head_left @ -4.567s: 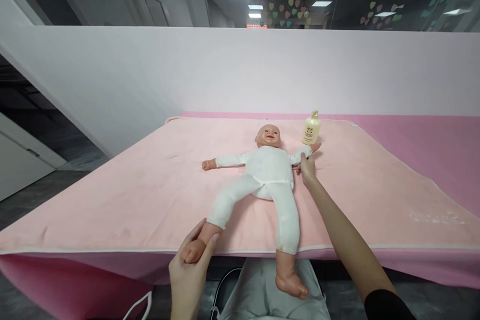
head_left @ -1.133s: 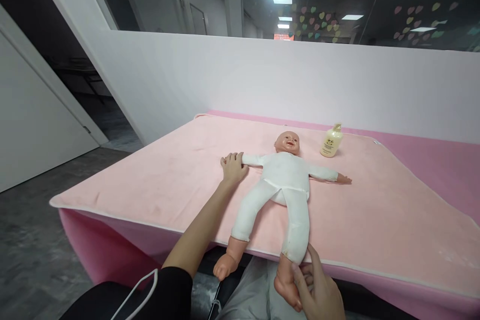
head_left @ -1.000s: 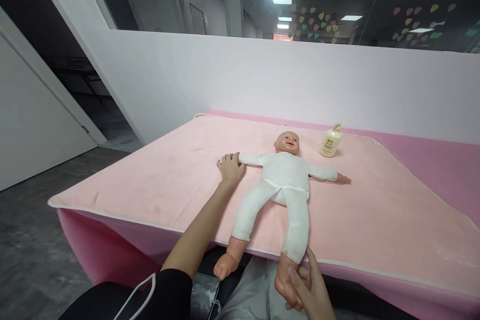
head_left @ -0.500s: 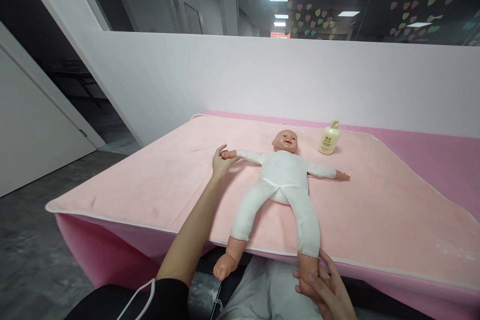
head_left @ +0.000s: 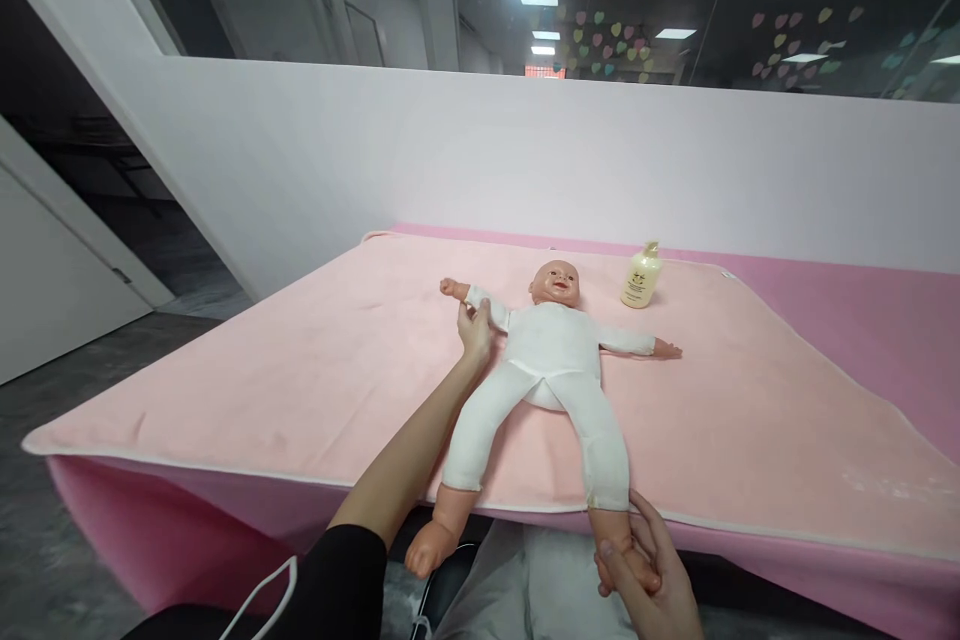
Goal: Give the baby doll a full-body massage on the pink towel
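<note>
A baby doll (head_left: 553, 345) with a white cloth body and plastic head, hands and feet lies on its back, legs toward me. My left hand (head_left: 477, 328) is closed around the doll's sleeved arm on the left, between wrist and elbow. Down at the front edge, my right hand (head_left: 656, 570) grips the doll's bare foot on the right, thumb on top. The other foot (head_left: 435, 540) hangs past the table edge above my lap. Under the doll spreads a pink towel (head_left: 300, 370).
A pale yellow pump bottle (head_left: 640, 278) stands near the doll's head on the right. Behind the table rises a white wall (head_left: 525, 160) with a dark window above it. A white cable (head_left: 262, 595) hangs by my left sleeve.
My left hand has slid from the doll's hand up its arm toward the elbow. My right hand stays on the foot. The view has shifted slightly.
</note>
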Available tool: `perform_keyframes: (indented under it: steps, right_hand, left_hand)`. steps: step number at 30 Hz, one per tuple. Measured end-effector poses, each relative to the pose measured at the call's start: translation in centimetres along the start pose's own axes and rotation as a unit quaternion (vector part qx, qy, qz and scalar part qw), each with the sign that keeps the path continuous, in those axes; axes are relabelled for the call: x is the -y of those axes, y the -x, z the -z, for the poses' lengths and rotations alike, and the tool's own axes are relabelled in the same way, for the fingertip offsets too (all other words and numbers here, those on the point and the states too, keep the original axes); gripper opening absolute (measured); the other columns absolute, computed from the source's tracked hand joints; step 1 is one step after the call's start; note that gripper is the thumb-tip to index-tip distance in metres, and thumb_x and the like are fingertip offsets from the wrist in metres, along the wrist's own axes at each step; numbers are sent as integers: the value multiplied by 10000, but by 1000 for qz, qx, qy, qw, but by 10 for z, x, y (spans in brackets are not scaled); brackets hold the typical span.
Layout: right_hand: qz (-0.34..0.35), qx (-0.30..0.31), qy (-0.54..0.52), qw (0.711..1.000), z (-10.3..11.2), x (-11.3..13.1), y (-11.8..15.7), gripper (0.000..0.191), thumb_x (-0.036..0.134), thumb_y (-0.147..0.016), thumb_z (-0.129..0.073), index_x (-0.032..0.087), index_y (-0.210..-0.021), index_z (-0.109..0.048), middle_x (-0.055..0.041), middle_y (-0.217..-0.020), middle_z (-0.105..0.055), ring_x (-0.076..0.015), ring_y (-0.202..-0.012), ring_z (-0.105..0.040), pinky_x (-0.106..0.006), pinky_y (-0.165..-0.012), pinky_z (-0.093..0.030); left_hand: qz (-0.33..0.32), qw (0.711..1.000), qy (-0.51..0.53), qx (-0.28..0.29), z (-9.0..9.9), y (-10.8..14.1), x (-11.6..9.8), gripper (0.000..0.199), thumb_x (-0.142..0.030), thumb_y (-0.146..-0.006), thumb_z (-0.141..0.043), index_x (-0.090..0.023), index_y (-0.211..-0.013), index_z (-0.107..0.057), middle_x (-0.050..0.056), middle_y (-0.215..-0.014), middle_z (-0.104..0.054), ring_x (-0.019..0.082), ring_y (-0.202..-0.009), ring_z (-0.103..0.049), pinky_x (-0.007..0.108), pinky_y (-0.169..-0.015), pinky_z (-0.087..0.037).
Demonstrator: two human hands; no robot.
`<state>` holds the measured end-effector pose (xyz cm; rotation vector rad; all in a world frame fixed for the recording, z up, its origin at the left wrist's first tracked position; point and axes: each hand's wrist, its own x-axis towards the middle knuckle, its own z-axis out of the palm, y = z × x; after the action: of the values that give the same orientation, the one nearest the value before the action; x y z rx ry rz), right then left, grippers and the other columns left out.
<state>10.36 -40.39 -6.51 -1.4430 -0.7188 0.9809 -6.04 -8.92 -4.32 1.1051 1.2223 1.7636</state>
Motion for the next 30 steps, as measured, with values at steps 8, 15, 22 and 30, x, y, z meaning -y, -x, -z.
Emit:
perform_keyframes:
  steps: [8,15,22,30]
  right_hand:
    - [179,-35,210,960,-10,57,-27,416,373,-702,-597,176,-1067,-573,-81,-914,-662,-206,-819,-622,-295,-719,-498]
    - [253,-16,293,922,-64,96,-87,422,256,-684,-526,150,-1086,-596,-101,-981,-643,-231,-874,-600,-348,-766,-476]
    - [226,1,228,947,-50,91,-64,487,373,-709,-573,149,-1140,-586,-104,-1033,-660,-240,-924,-620,-347,-785,-502]
    - [145,-77,244,956,19,13,10,471,508,-671,-617,260,-1071,-607,-58,-1016,-678,-297,-948,-631,-367,-751,-539]
  left_hand:
    - [-272,859,-345,262,-18,4,-18,467,-299,-803,-510,-203,-1261,-504,87,-1080,-547,216,-1011,-488,356,-907,-382]
    - [-289,829,-359,318,-12,8,-17,499,-199,-784,-484,-219,-1282,-496,82,-1152,-524,210,-1059,-458,355,-955,-347]
    - [-195,932,-193,236,-8,8,-15,381,-283,-773,-517,-187,-1137,-578,66,-1012,-597,195,-956,-527,328,-865,-409]
    - [109,994,-2,-17,0,-12,-3,139,-296,-765,-510,-161,-767,-547,53,-796,-598,164,-759,-572,274,-683,-439]
